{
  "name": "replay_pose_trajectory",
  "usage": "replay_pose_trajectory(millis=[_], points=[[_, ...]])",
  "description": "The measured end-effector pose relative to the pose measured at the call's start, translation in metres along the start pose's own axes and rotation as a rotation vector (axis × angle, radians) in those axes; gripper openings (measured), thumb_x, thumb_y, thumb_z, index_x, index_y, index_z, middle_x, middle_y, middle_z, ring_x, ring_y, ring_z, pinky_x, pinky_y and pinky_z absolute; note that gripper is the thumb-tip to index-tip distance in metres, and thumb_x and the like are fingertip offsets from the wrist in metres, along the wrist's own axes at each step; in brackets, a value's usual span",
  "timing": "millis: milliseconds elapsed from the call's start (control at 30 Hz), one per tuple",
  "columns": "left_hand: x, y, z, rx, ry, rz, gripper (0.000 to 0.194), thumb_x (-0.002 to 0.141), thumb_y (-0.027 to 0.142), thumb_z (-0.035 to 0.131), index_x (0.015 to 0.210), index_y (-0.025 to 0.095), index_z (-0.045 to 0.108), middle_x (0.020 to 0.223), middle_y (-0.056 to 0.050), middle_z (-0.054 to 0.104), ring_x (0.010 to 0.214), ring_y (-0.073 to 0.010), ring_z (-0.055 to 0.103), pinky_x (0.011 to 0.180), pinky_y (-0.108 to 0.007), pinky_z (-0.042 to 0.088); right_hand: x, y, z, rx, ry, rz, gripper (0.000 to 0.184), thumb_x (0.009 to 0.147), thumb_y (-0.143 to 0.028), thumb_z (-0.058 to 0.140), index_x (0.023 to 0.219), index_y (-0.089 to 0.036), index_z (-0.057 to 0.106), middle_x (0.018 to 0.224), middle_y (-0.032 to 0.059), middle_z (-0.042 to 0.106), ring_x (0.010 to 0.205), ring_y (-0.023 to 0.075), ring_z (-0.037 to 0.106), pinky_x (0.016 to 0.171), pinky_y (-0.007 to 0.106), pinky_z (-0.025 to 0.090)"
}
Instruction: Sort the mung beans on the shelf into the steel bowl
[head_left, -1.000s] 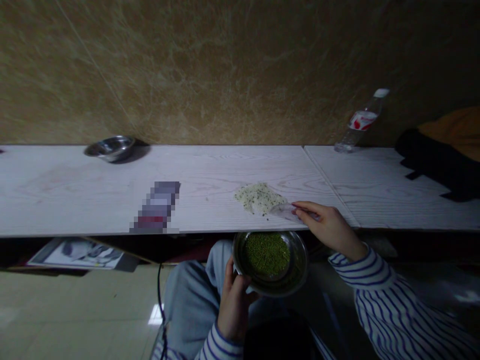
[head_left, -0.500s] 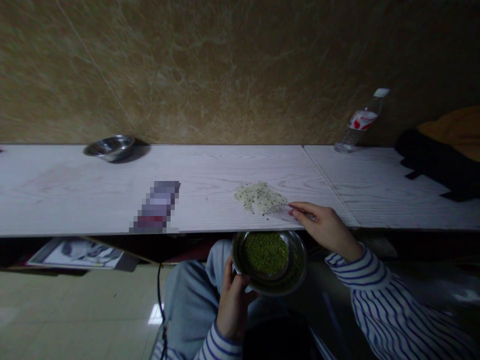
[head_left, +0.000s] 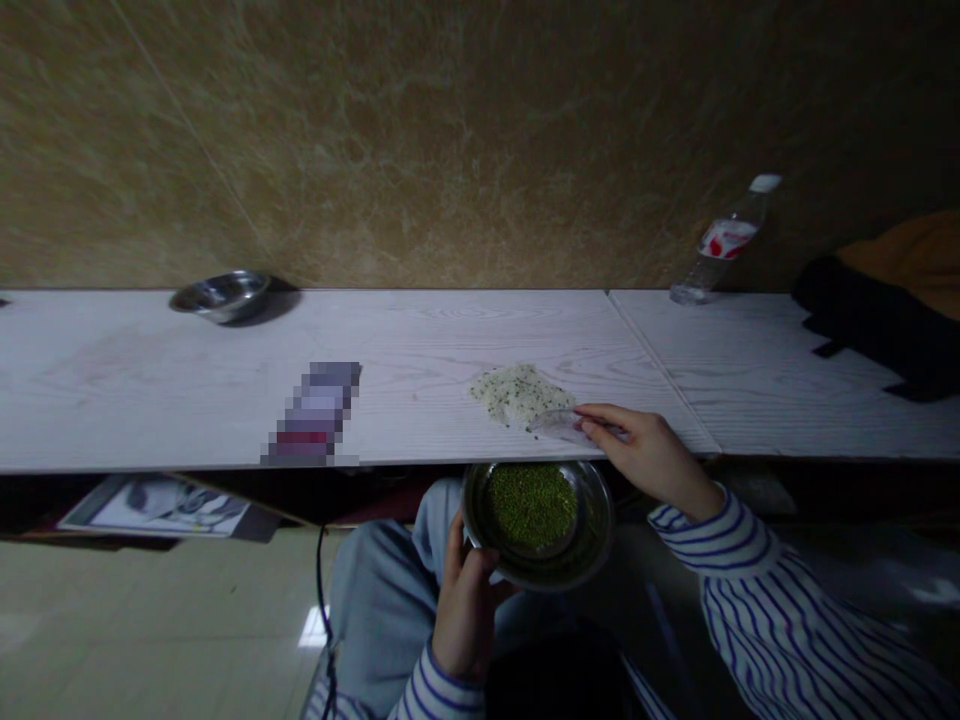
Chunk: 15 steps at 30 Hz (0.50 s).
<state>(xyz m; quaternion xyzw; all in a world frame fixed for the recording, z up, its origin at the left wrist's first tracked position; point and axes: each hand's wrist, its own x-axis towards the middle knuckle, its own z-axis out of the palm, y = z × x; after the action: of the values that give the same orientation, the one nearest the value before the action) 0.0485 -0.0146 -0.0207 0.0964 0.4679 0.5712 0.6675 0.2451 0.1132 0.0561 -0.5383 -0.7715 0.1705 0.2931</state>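
Observation:
My left hand [head_left: 466, 600] grips the left rim of a steel bowl [head_left: 596, 555], thumb on the near side. Green beans [head_left: 532, 505], which look like mung beans, lie in the bowl, held just below the table's front edge. On the table is a flat heap of white grains [head_left: 514, 390], rice by its look, with dark green beans mixed in. My right hand [head_left: 649, 450] pinches a clear plastic scoop-like piece [head_left: 559, 425] at the heap's near right edge. Its exact shape is hard to make out.
A second steel bowl [head_left: 223, 297] stands at the back left of the white table [head_left: 420, 330]. A blurred-out flat object [head_left: 315, 410] lies left of the heap. A plastic bottle [head_left: 720, 240] stands at the back right, beside a black and yellow cloth item [head_left: 885, 310].
Very little differs. The clear piece has shifted slightly left at the heap's edge; the left hand and the bowl stay in place.

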Motion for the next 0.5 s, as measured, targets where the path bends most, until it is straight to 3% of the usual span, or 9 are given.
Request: replay_pose_trajectory(millis=[500], points=[[-0.0011, 0.0025, 0.0016, 0.033, 0.02, 0.005, 0.058, 0.072, 0.022, 0.054, 0.128, 0.032, 0.046, 0.125, -0.005, 0.052, 0.097, -0.0215, 0.054, 0.067, -0.031, 0.051, 0.0031, -0.0004, 0.0021, 0.034, 0.002, -0.058, 0.026, 0.086, -0.028, 0.051, 0.105, -0.023, 0.069, 0.105, 0.0034, 0.071, 0.096, 0.0208, 0.067, 0.085, 0.034, 0.054]])
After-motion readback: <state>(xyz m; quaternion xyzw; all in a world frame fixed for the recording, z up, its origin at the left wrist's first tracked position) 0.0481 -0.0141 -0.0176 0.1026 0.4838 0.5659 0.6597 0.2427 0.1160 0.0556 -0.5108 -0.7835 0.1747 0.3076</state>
